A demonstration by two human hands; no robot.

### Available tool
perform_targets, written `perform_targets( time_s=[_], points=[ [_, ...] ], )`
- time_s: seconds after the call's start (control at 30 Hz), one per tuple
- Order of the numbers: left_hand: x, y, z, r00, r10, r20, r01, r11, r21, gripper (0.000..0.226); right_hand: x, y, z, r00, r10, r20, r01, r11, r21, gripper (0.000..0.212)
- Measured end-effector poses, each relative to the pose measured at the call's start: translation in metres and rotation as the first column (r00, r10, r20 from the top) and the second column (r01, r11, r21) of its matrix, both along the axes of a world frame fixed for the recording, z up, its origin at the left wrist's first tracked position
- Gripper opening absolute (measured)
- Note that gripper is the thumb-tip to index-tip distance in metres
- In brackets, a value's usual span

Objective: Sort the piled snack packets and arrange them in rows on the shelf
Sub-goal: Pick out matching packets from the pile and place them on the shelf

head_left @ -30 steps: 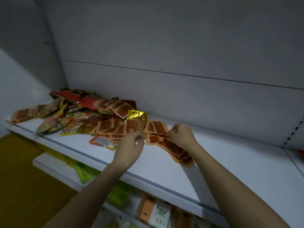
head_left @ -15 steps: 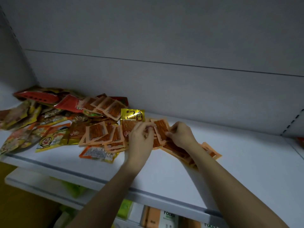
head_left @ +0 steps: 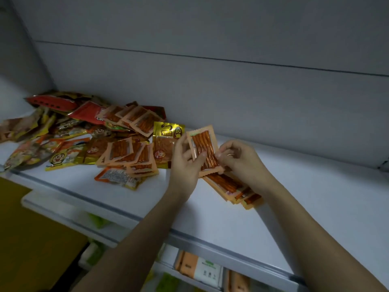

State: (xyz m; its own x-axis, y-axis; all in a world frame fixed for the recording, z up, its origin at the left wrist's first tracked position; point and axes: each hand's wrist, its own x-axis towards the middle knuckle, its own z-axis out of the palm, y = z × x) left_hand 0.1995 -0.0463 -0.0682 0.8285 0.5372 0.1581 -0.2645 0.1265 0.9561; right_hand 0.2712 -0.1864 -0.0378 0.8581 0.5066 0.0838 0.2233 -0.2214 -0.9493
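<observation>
White shelf [head_left: 210, 216] carries a mixed packet pile [head_left: 69, 140] at its left back, a fanned orange stack [head_left: 229, 184] near mid-shelf. Left hand [head_left: 185, 163] and right hand [head_left: 237, 159] both pinch one orange packet [head_left: 204, 148], tilted up above the stack.

Boxed goods [head_left: 207, 268] on lower shelf [head_left: 63, 209]
</observation>
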Motion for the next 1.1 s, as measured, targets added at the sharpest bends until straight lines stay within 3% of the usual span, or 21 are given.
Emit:
perform_targets(
  time_s=[0.1, 0.2, 0.3, 0.43, 0.53, 0.63, 0.73, 1.0, 1.1],
  points=[
    [0.000, 0.005, -0.001, 0.997, 0.076, 0.015, -0.077, 0.994, 0.080, 0.070, 0.005, -0.014, 0.000, 0.962, -0.075, 0.263, 0.141, 0.960, -0.243, 0.013],
    [-0.001, 0.006, 0.000, 0.995, 0.098, 0.024, -0.100, 0.988, 0.119, 0.070, 0.000, -0.020, -0.002, 0.969, 0.012, 0.246, 0.103, 0.886, -0.452, 0.030],
    [0.000, 0.007, -0.002, 0.987, 0.161, 0.010, -0.157, 0.941, 0.301, 0.057, -0.007, -0.014, -0.004, 0.973, 0.096, 0.210, 0.041, 0.823, -0.567, 0.040],
    [-0.001, 0.006, -0.001, 0.979, 0.204, -0.027, -0.183, 0.923, 0.337, 0.037, 0.002, -0.017, -0.005, 0.994, 0.017, 0.112, 0.040, 0.873, -0.486, 0.023],
    [-0.003, 0.007, -0.003, 0.979, 0.195, -0.051, -0.170, 0.934, 0.315, 0.027, 0.010, -0.035, 0.007, 0.998, -0.003, -0.065, -0.019, 0.940, -0.342, 0.007],
    [-0.006, 0.004, -0.003, 0.985, 0.158, -0.074, -0.125, 0.934, 0.335, 0.018, 0.015, -0.053, 0.019, 0.969, -0.001, -0.246, -0.014, 0.998, -0.058, 0.005],
    [-0.010, -0.002, 0.001, 0.995, 0.044, -0.090, -0.012, 0.943, 0.332, 0.018, 0.012, -0.060, 0.018, 0.933, 0.058, -0.354, 0.023, 0.976, 0.218, 0.006],
    [-0.016, -0.010, 0.004, 0.969, -0.206, -0.136, 0.234, 0.945, 0.229, 0.027, -0.005, -0.051, 0.000, 0.971, 0.025, -0.238, 0.028, 0.975, 0.220, 0.028],
    [-0.014, -0.008, 0.002, 0.968, -0.221, -0.117, 0.246, 0.924, 0.291, 0.037, -0.009, -0.050, 0.002, 0.973, 0.005, -0.232, 0.049, 0.973, 0.224, 0.024]
  ],
)
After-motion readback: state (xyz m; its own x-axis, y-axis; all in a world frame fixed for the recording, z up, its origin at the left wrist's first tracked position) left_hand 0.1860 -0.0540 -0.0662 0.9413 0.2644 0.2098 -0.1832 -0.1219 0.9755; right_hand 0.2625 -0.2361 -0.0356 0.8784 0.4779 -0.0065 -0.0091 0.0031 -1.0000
